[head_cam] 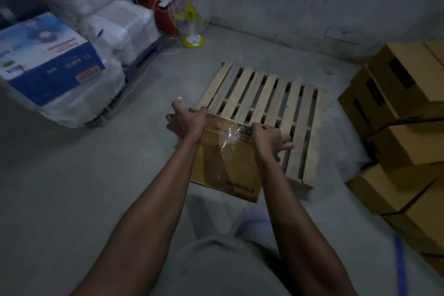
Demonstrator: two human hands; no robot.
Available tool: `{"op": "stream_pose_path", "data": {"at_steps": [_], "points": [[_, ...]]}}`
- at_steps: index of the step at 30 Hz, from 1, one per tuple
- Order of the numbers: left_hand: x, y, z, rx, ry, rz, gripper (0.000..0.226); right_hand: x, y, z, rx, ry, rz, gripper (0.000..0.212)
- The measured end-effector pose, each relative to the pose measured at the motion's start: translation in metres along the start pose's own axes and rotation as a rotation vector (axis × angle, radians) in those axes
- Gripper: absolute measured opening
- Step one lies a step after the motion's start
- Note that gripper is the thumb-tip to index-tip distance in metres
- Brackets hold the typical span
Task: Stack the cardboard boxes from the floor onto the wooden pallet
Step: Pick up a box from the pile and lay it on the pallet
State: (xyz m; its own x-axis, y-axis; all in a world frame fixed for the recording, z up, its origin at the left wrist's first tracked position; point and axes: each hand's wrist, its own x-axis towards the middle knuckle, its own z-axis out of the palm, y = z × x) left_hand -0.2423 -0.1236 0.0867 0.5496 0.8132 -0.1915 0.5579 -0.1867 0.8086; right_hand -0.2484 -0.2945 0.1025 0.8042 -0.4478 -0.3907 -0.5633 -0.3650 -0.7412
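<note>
A: Where is the box (223, 161) right now?

B: It is in the air, low and close to the person. It is over the near left corner of the pallet (264, 103), and part of it is over the bare floor (96, 175). It tilts, with the far edge higher than the near one.

A: How is it held?

B: By both hands, one at each side. The left hand (186, 122) grips the far left corner, with its fingers curled over the top edge. The right hand (269, 138) grips the right edge, just past the shiny tape (230, 134) along the seam. A hand on each side probably stops a wide, flat box from swinging as it comes down.

A: Why that corner of the pallet?

B: I think it's because the slats have nothing on them. Starting in a corner would line up the first box and leave room for a row beside it.

A: Where are the rest?

B: The stack of boxes (403, 127) is on the floor just to the right of the pallet, within easy reach. A blue and white carton (48, 55) sits well off to the left, and a small fan (191, 17) stands by the far wall. Neither is in the way.
</note>
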Motion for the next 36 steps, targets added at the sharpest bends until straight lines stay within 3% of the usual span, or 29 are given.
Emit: {"op": "stream_pose_path", "data": {"at_steps": [9,19,23,28,36], "points": [[0.138,0.001,0.05,-0.184,-0.065,-0.059,0.064,0.057,-0.07,0.104,-0.046,-0.066,0.003,0.019],[0.325,0.058,0.13,-0.092,-0.103,-0.144,0.062,0.175,-0.187,0.237,-0.104,-0.067,0.086,0.019],[0.377,0.086,0.146,-0.065,-0.111,-0.141,0.063,0.199,-0.234,0.263,-0.102,-0.066,0.117,0.008],[0.437,0.116,0.177,-0.031,-0.195,-0.089,0.064,0.23,-0.264,0.298,-0.06,-0.024,0.174,0.02],[0.548,0.153,0.233,0.039,-0.48,0.016,0.063,0.257,-0.318,0.372,0.03,0.16,0.396,0.009]]}}
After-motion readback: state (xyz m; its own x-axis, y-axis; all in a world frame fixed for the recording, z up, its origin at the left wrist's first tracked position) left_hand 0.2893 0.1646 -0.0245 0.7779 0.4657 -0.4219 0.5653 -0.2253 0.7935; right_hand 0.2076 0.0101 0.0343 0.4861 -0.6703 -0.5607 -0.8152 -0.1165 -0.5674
